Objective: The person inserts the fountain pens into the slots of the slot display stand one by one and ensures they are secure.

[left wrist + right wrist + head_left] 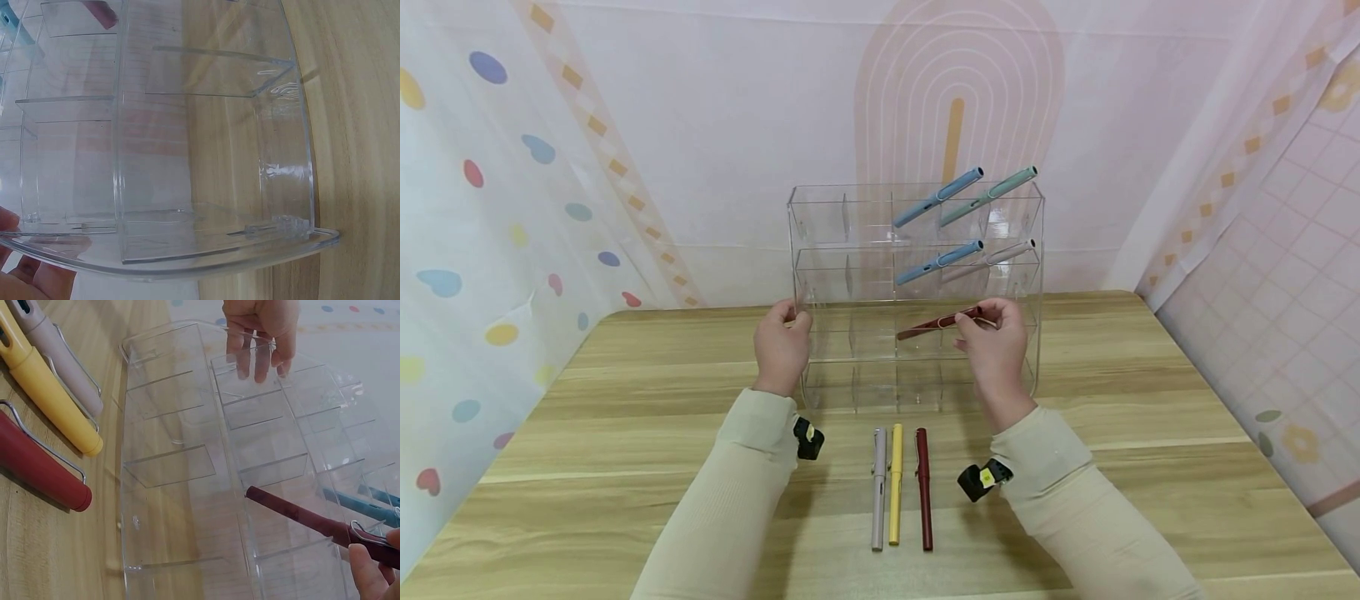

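A clear acrylic pen rack [874, 360] with tiered, divided compartments stands upright on the table. My left hand [781, 348] grips its left side panel, fingers bent around the edge, as the left wrist view also shows. My right hand [997, 343] pinches a dark red pen [925, 327] near its capped end. That pen slants across the third tier, its lower end inside a compartment [262, 499]. Blue pens [936, 200] and a green pen [988, 197] lean in the top two tiers, along with a pale pinkish pen [988, 262].
In front of the rack lie a grey-lilac pen [878, 492], a yellow pen [896, 485] and another dark red pen [924, 490], side by side on the wooden table [587, 467]. A patterned cloth [737, 108] hangs behind.
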Demonstrator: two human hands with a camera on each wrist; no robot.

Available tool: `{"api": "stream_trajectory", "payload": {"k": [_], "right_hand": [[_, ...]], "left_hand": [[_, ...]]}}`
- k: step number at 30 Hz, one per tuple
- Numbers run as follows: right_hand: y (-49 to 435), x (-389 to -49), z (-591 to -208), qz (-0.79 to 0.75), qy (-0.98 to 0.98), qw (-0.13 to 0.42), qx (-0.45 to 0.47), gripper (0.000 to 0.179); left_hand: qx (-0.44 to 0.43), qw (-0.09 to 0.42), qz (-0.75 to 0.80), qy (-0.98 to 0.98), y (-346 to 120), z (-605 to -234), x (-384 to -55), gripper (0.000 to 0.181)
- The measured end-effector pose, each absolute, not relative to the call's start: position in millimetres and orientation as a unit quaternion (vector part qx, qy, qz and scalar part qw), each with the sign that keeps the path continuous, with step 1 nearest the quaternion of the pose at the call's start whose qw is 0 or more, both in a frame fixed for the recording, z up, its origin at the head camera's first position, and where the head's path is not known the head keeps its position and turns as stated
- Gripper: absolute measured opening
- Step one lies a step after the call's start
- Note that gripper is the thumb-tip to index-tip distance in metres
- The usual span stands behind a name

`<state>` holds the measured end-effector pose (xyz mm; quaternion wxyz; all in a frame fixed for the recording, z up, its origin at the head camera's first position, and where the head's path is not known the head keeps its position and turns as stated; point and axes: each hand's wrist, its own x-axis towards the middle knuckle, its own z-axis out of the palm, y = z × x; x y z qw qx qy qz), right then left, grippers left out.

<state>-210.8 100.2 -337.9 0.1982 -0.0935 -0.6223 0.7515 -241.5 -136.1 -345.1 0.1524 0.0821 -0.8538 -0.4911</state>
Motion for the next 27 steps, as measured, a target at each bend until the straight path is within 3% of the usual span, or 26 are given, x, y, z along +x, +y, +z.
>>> {"api": "stream_trajectory", "payload": {"k": [16,27], "right_hand": [[108.7,-202.7,-337.8,0.742,-0.645,0.160,-0.084,0.036],[119.8,-184.9,-345.0,0.732,-0.663,0.135,-0.077,0.034]], "left_hand": [[0.087,0.144,-0.504,-0.847,-136.6,-345.8,-242.1,0.038],[0.090,0.144,-0.504,-0.847,-137.6,-346.7,-243.2,0.037]]}}
